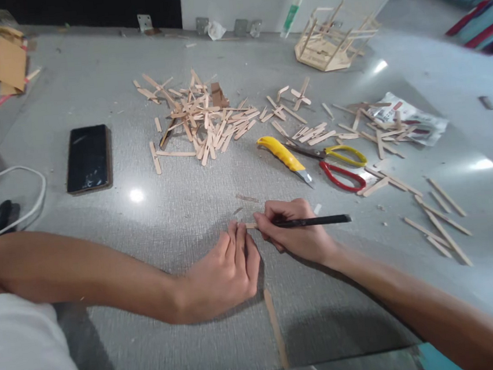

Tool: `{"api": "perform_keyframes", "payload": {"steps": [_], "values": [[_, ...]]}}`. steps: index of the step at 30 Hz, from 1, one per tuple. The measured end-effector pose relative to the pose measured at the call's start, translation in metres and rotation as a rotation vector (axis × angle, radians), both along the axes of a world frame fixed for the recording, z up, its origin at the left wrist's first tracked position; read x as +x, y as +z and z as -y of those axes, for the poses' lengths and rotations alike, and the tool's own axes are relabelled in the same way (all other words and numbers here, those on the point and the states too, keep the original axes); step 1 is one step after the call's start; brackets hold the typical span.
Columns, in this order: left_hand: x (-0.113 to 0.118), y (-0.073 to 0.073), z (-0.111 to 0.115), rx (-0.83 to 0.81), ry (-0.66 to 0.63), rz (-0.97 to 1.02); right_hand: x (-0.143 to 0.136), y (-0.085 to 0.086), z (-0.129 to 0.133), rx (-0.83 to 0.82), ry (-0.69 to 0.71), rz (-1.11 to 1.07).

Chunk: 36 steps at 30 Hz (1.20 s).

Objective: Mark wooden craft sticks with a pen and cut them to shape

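Observation:
My right hand (297, 229) is closed around a black pen (320, 221), held low and nearly level with its tip end toward my left hand. My left hand (228, 268) has its fingers bunched together and pinches a short piece of wooden craft stick (251, 226) against the table. The pen's tip is hidden by my right fingers. Just beyond my hands lie a thin sliver of wood (246, 198), a yellow utility knife (283, 157) with its blade out, and scissors (344, 167) with one yellow and one red handle. A longer craft stick (275, 327) lies close to me.
A heap of cut craft sticks (205, 116) covers the table's middle, with more scattered rightward beside a white packet (414, 119). A phone (88, 158) and white cable (31, 171) are at left. A stick-built frame (331, 43) stands at the back, near a glue tube (292, 15).

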State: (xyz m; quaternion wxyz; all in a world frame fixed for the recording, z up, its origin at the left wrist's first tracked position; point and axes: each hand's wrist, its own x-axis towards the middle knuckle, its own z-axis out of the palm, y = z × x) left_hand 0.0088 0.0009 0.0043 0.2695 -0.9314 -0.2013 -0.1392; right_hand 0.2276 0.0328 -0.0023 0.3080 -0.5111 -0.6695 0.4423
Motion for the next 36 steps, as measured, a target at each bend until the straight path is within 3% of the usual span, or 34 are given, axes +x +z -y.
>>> {"api": "perform_keyframes", "payload": {"steps": [12,19,36], "values": [[0.0002,0.0024,-0.0007,0.003,0.0,-0.002,-0.0001,0.0013,-0.0009,0.051,0.032,0.042],[-0.0006,0.0031,-0.0006,-0.02,0.0,-0.027,0.0041,-0.0001,-0.0006,-0.019,0.008,0.009],[-0.0006,0.0028,-0.0015,-0.011,-0.004,-0.033,0.0021,-0.0009,-0.001,-0.017,-0.02,-0.011]]}}
